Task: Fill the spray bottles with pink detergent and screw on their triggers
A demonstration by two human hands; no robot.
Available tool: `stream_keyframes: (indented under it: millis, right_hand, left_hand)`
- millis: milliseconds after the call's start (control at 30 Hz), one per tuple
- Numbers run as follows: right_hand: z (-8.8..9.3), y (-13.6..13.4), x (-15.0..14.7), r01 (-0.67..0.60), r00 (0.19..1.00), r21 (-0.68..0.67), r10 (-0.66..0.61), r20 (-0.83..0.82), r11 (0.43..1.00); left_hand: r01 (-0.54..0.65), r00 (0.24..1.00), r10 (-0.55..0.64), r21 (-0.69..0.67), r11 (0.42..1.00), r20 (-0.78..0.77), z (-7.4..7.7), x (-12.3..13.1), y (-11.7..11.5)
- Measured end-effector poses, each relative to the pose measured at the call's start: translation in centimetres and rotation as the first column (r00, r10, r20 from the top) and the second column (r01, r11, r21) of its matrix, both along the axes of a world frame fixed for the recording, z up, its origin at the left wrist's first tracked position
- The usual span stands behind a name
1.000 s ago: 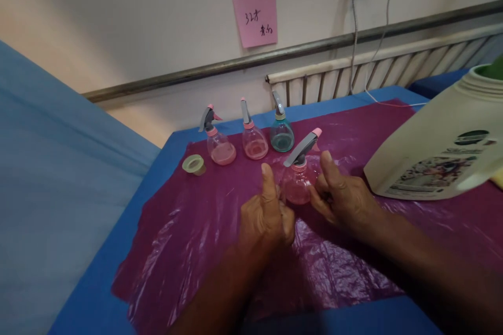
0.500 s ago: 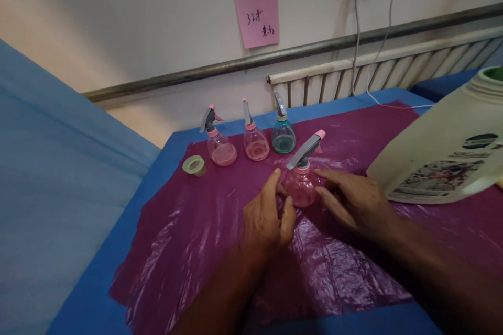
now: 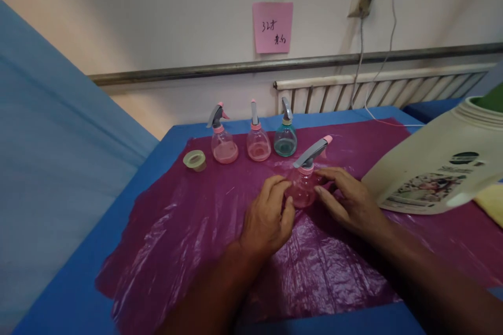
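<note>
The small pink spray bottle stands upright on the purple plastic sheet, between the two hands and just ahead of them. The left hand grips its round body from the left with curled fingers. The right hand lies loosely spread, fingertips touching its right side. The bottle's grey trigger head slants up and to the right.
</note>
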State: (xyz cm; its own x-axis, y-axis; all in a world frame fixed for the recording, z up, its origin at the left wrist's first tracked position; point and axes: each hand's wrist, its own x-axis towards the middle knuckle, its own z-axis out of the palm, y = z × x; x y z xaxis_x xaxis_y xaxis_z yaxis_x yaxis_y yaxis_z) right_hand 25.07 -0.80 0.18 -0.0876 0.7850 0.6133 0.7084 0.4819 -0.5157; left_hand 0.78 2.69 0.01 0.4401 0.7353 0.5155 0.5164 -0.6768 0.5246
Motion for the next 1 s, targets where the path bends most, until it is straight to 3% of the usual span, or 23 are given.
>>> stream_keyframes:
  millis: [167, 333, 533, 667, 800, 900, 1000]
  right_hand:
    - [-0.4, 0.1, 0.0, -0.029, 0.999, -0.028, 0.028, -0.027, 0.999]
    - [-1.0, 0.1, -0.6, -0.051, 0.999, -0.068, 0.05, -0.02, 0.996]
    - [-2.4, 0.5, -2.0, -0.008, 0.998, -0.123, 0.0, -0.063, 0.992]
    - [-2.6, 0.9, -2.9, -0.036, 0.992, -0.157, 0.016, -0.128, 0.987]
    - [-2.2, 1.2, -3.3, -0.055, 0.985, -0.188, 0.022, -0.174, 0.981]
    - [-1.7, 1.4, -3.4, -0.072, 0.983, -0.248, 0.027, -0.182, 0.966]
    - [-1.5, 1.4, -3.5, -0.077, 0.982, -0.288, 0.022, -0.188, 0.954]
  left_hand:
    - [0.026, 0.998, -0.024, -0.027, 0.999, 0.064, 0.1, -0.1, 0.1]
    - [-0.028, 0.992, 0.035, -0.055, 0.998, 0.125, 0.4, -0.4, 0.5]
    - [-0.046, 0.984, 0.058, -0.074, 0.996, 0.166, 1.0, -0.8, 0.7]
    - [-0.061, 0.974, 0.096, -0.166, 0.984, 0.208, 2.7, -0.8, 0.2]
    - [-0.055, 0.954, 0.148, -0.331, 0.942, 0.261, 5.5, -0.9, -0.6]
    - [-0.036, 0.965, 0.148, -0.448, 0.893, 0.216, 7.5, -1.2, -0.8]
    - [-0.024, 0.973, 0.136, -0.506, 0.862, 0.185, 8.4, -1.3, -0.1]
